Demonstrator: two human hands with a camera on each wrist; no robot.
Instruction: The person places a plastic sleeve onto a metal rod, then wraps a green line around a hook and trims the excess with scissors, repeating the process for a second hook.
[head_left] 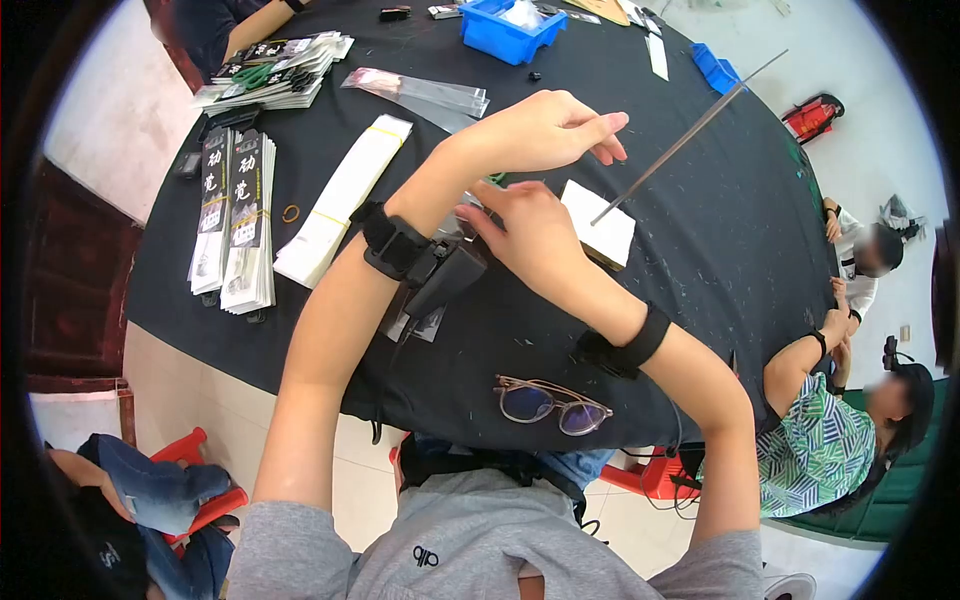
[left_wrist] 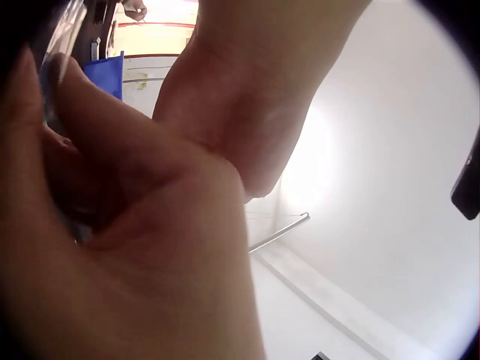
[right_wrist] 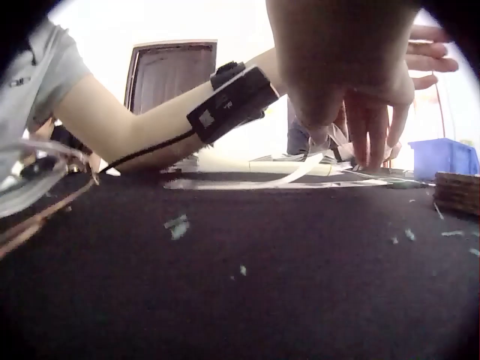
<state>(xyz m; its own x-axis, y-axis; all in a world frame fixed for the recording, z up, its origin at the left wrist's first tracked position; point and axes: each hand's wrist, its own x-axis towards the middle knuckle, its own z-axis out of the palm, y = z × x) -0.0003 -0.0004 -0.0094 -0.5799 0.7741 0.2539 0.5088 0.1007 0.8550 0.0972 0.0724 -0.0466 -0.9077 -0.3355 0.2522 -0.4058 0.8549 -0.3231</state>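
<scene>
My left hand (head_left: 545, 130) is bent at the wrist above and beyond the right hand, its fingers loosely extended toward the right with nothing in them. In the left wrist view it comes down from the top. Beneath it, my right hand (head_left: 530, 225) pinches a clear plastic sleeve (left_wrist: 61, 45) between thumb and fingers. The right wrist view has a strip (right_wrist: 296, 174) curving up from the cloth to those fingers. A block with a white top (head_left: 600, 225) stands just right of the hands, a thin rod (head_left: 690, 135) rising slantwise from it.
Banded white sleeves (head_left: 345, 200) and printed packets (head_left: 245, 215) lie left, near a rubber band (head_left: 291, 213). Clear bags (head_left: 430, 95) lie beyond the hands. Glasses (head_left: 553, 405) rest near the front edge. A blue bin (head_left: 510, 35) stands at the back; people sit around the table.
</scene>
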